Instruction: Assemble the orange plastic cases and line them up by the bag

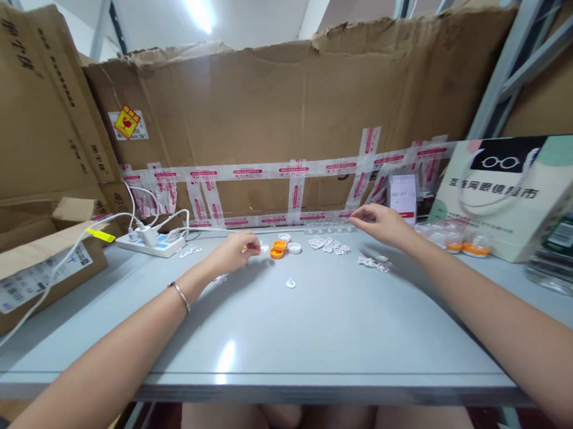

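My left hand [235, 251], a bangle on its wrist, is over the table left of centre with fingers bent together. Bits of orange and a white piece [264, 247] show at its fingertips; whether it holds them is unclear. Right beside it lie orange round caps [277, 250] and white round caps [294, 248]. My right hand [379, 224] is closed in a pinch at the right end of a row of clear small cups [329, 227]; what it grips, if anything, is hidden. Small white plastic parts [330, 245] lie between the hands, more white parts [375, 264] below the right one.
A small white disc with a stem [291, 283] lies mid-table. At left are a power strip [152, 244] with cables and an open cardboard box [42, 268]. A phone [402, 197], paper bag [503, 195], orange-based clear containers [475, 247] and large bottle [567, 249] stand right. Cardboard [260, 106] walls the back.
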`<act>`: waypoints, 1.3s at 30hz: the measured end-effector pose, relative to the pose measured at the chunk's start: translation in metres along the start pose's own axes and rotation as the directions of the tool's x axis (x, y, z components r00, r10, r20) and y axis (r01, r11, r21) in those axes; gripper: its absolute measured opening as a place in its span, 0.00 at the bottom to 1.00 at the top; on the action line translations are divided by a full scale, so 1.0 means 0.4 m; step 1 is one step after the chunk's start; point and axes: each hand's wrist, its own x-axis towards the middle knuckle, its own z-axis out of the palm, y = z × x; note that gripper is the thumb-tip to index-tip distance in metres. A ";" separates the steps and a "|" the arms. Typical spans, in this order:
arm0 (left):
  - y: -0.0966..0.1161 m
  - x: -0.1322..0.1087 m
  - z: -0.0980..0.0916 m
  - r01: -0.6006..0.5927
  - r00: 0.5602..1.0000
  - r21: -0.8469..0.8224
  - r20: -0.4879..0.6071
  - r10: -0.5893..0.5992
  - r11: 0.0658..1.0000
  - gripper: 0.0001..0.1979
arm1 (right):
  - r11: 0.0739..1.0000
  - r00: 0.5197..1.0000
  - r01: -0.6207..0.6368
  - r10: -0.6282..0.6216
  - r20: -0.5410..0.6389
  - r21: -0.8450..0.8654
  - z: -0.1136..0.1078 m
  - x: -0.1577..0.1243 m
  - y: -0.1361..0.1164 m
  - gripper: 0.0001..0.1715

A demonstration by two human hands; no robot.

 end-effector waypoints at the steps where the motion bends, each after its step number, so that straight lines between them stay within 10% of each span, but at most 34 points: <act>1: 0.027 -0.002 -0.003 -0.065 0.998 -0.079 -0.005 0.065 0.995 0.06 | 1.000 1.000 0.004 -0.004 0.002 0.003 0.000 0.000 0.000 0.12; 7: 0.113 -0.018 0.001 -0.286 0.935 -0.220 0.151 0.322 0.933 0.07 | 1.000 1.000 0.005 -0.005 0.007 0.006 0.007 -0.001 0.000 0.12; 21: 0.102 -0.012 0.029 -0.262 0.921 -0.207 0.239 0.308 0.943 0.07 | 0.998 0.998 0.000 -0.004 0.059 0.070 0.014 -0.006 -0.026 0.13; 27: 0.009 -0.016 -0.096 0.061 0.975 0.004 0.213 -0.061 0.998 0.10 | 0.994 0.990 -0.019 0.004 0.139 0.104 0.007 -0.016 -0.057 0.15; 32: -0.093 -0.047 -0.194 0.318 0.789 0.445 0.365 -0.494 0.837 0.08 | 0.972 0.939 0.036 -0.113 0.326 0.232 0.012 -0.047 -0.140 0.17; 39: -0.120 -0.057 -0.191 0.343 0.672 0.510 0.453 -0.586 0.789 0.12 | 0.898 0.741 0.166 -0.386 0.549 0.407 0.061 -0.116 -0.259 0.24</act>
